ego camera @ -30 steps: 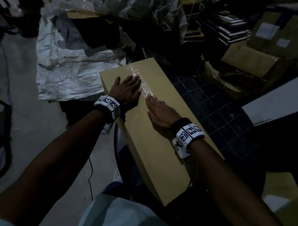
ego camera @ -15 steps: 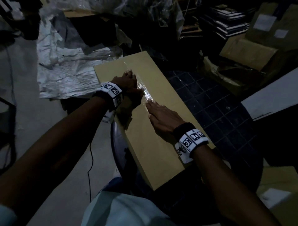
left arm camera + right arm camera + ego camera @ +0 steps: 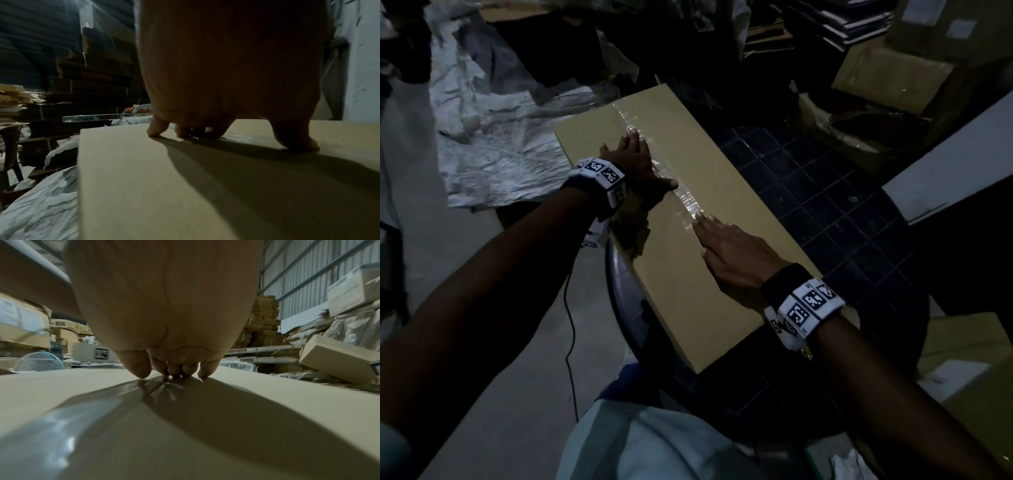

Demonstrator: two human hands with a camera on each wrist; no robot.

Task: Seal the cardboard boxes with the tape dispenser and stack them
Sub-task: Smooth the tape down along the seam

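box [image 3: 674, 219]: long, flat, clear tape [image 3: 685, 198] down its middle;
left hand [image 3: 635, 161]: flat, open, on the tape;
right hand [image 3: 736, 253]: same deal, fingers straight

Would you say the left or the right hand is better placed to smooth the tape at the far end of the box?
Probably the left hand: it lies flat on the tape nearer the box's far end, while the right hand presses the nearer stretch.

Dim head view, hard shadows, glare on tape [image 3: 51, 426], wrist cams w/ edge blur
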